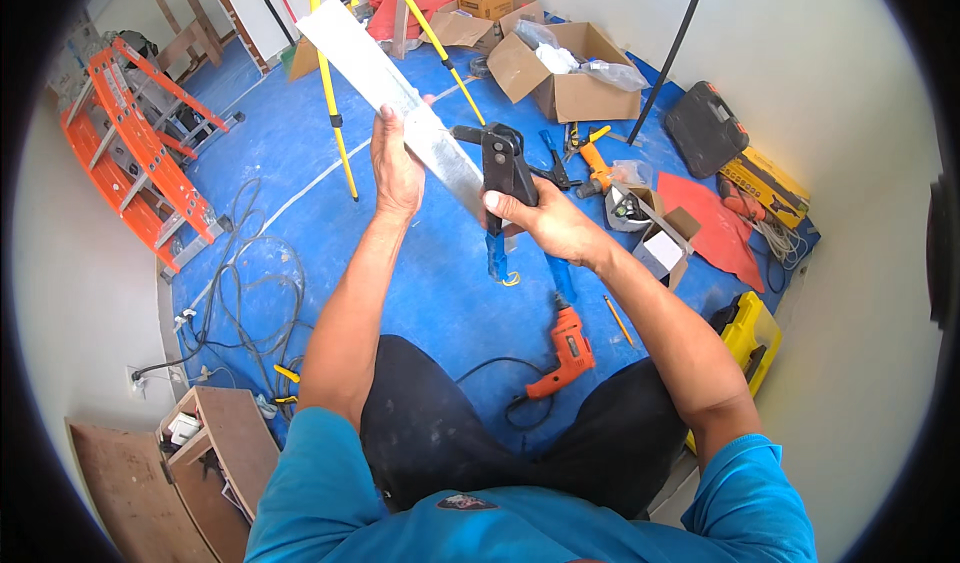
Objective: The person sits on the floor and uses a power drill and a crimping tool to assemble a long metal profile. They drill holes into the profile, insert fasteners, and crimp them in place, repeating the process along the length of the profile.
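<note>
A long pale metal channel (375, 68) slants up and to the left in front of me. My left hand (398, 168) grips its side, thumb up along the edge. My right hand (555, 221) is closed around a black plier-like hand tool (497, 168) with blue handles, which looks like a stud crimper. The tool's head lies against the channel's near end; whether its jaws bite the metal I cannot tell. Below, on the floor between my knees, rests an orange power drill (568, 353). A yellow pencil (618, 320) lies to its right.
Yellow tripod legs (333, 93) stand beyond the channel. An orange stepladder (140, 153) is at the left, with loose cables (245, 273) nearby. Cardboard boxes (590, 93), a black case (705, 128) and an orange-yellow tool (597, 166) lie at the right. A wooden box (225, 433) sits lower left.
</note>
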Tool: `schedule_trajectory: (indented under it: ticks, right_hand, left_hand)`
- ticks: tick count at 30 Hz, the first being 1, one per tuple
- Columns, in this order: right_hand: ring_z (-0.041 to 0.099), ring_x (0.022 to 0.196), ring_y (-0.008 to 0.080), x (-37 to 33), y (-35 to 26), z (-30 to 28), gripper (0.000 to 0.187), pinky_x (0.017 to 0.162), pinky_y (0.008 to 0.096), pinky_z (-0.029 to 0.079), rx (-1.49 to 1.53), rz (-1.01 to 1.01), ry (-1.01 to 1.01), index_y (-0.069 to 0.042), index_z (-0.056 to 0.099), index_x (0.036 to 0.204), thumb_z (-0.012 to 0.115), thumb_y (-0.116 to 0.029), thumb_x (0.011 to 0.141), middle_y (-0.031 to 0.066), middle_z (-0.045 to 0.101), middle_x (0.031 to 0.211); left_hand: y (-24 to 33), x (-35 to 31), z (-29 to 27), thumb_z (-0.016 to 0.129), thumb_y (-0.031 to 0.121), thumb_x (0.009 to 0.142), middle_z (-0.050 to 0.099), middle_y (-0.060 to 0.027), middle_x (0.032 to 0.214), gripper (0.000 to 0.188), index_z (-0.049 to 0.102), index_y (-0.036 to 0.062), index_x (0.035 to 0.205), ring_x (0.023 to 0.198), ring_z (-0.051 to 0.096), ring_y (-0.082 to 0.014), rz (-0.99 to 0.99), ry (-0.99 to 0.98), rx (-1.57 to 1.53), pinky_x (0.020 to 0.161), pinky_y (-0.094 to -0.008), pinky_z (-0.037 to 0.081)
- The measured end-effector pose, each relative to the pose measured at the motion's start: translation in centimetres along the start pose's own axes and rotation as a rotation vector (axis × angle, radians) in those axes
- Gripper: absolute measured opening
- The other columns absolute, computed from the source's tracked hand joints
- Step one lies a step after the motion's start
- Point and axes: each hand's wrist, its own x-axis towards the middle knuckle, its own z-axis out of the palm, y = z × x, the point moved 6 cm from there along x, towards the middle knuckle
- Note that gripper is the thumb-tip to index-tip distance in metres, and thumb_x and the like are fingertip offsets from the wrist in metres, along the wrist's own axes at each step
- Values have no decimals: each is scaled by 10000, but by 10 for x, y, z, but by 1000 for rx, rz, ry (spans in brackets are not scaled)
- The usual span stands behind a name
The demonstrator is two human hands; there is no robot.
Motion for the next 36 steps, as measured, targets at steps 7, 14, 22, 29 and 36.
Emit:
schedule_trajectory:
  ticks: [7, 14, 22, 29, 36]
  right_hand:
    - [661, 1032, 208, 4, -7, 9, 686, 948, 395, 541, -28, 6, 88, 1, 687, 1270, 725, -637, 1020, 101, 715, 1068]
    - [653, 995, 203, 9, -11, 5, 707, 923, 395, 536, -9, 7, 105, -9, 691, 1217, 669, -691, 1031, 96, 704, 1032]
    - [617, 920, 185, 7, -15, 9, 702, 864, 387, 521, -67, 9, 111, -35, 692, 1145, 624, -725, 1036, 72, 666, 958]
    - [614, 909, 187, 1, -22, 8, 751, 833, 388, 522, -185, -21, 129, -28, 694, 1169, 625, -760, 1016, 69, 660, 952]
    - [589, 879, 175, 1, -29, 9, 734, 781, 376, 506, -162, -44, 139, -31, 685, 1135, 632, -753, 1017, 46, 626, 906]
  left_hand:
    - [5, -4, 28, 332, 637, 1171, 661, -168, 1357, 675, 469, 97, 1553, 1089, 699, -258, -64, -35, 134, 848, -408, 626]
    - [2, 8, 22, 227, 703, 1154, 711, -139, 1124, 760, 582, 60, 1348, 991, 681, -240, -109, 25, -34, 920, -440, 585]
    - [-4, 11, 20, 226, 704, 1153, 679, -109, 1041, 762, 608, 50, 1242, 930, 688, -246, -155, 95, -89, 859, -425, 608]
    - [-3, 8, 24, 263, 677, 1161, 695, -110, 1030, 718, 615, 54, 1213, 941, 704, -238, -177, 86, -29, 842, -410, 619]
    - [-9, 6, 30, 307, 637, 1167, 704, -113, 1024, 653, 614, 63, 1215, 952, 708, -237, -174, 118, -101, 852, -406, 619]
